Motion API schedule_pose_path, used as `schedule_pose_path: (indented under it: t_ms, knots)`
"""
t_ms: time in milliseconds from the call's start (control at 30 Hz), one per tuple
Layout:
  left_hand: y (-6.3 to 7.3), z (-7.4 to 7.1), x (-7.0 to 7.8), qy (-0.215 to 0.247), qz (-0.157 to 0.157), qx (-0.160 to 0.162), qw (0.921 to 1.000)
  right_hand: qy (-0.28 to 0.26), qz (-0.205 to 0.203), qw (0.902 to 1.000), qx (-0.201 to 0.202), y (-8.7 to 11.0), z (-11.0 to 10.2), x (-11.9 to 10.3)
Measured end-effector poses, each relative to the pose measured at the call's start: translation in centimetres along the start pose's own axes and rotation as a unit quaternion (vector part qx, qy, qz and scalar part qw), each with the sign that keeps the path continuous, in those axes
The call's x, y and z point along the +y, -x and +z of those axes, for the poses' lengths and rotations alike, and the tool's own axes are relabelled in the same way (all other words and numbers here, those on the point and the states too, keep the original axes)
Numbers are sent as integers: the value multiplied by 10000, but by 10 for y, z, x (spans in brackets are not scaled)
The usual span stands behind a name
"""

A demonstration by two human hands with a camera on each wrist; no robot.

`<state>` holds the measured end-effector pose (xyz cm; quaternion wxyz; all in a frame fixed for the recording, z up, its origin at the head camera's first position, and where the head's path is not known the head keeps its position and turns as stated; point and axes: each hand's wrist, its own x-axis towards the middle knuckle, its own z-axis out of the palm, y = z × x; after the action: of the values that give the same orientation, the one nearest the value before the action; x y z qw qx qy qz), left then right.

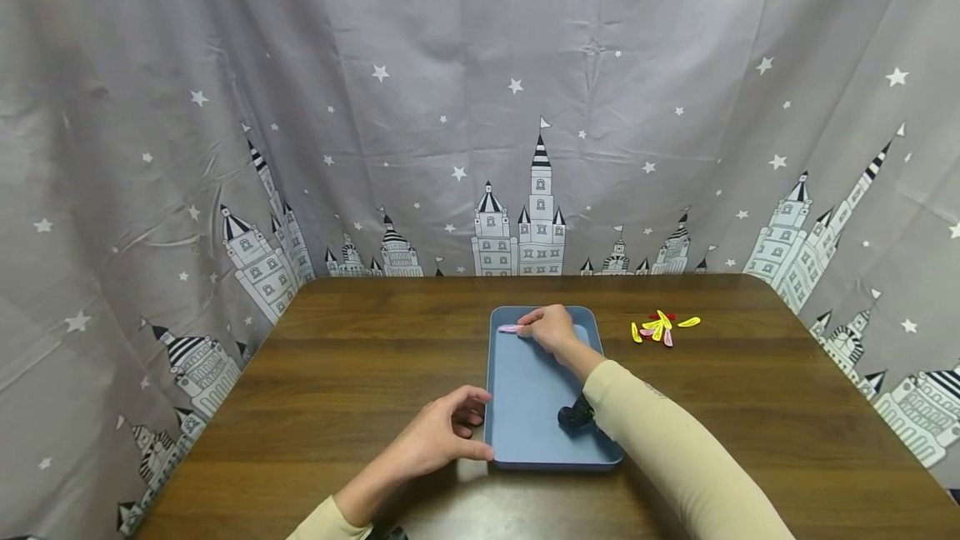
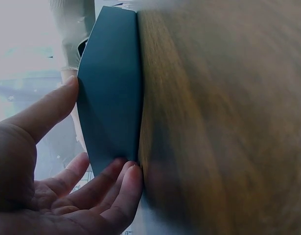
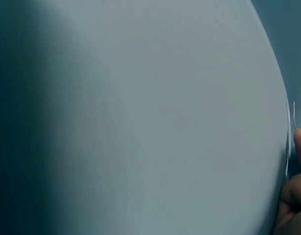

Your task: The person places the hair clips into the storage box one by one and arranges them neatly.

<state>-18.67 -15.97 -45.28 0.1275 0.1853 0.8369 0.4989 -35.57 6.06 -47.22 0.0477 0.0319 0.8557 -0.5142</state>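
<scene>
A blue rectangular tray [image 1: 525, 407] lies lengthwise on the wooden table. Over its far end my right hand [image 1: 553, 328] pinches one end of a pink hair clip [image 1: 508, 328], low at the far left corner. In the right wrist view the clip [image 3: 294, 115] shows as a thin pink line beyond the fingertips [image 3: 300, 139]. My left hand [image 1: 438, 433] stays at the tray's near left side, thumb at the rim and the other fingers loosely bent against the outer wall [image 2: 111, 83], as the left wrist view shows.
Right of the tray lies a loose pile of yellow, pink and red hair clips [image 1: 657, 327], with one yellow clip [image 1: 689, 322] apart. A black wrist camera [image 1: 576, 415] hangs over the tray. Behind the table [image 1: 375, 357] hangs a grey curtain [image 1: 420, 107] with castles and stars.
</scene>
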Motion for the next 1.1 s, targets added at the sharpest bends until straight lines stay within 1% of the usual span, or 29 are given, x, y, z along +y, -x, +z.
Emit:
schedule_pose_path:
  t_ms: [200, 267, 467, 733, 1100]
  knots:
    - [0, 0, -1, 61, -26, 19, 10000, 224, -292, 9992, 137, 6, 2, -2]
    - [0, 0, -1, 78, -36, 28, 10000, 267, -325, 9990, 182, 7, 2, -3]
    - [-1, 0, -1, 28, 0, 43, 10000, 253, -306, 9988, 273, 8, 4, -2]
    - [0, 1, -3, -69, 40, 51, 10000, 315, -244, 9988, 292, 10, 2, 0]
    - [0, 1, -2, -30, -8, 24, 10000, 510, -243, 9977, 375, 9, 5, 0]
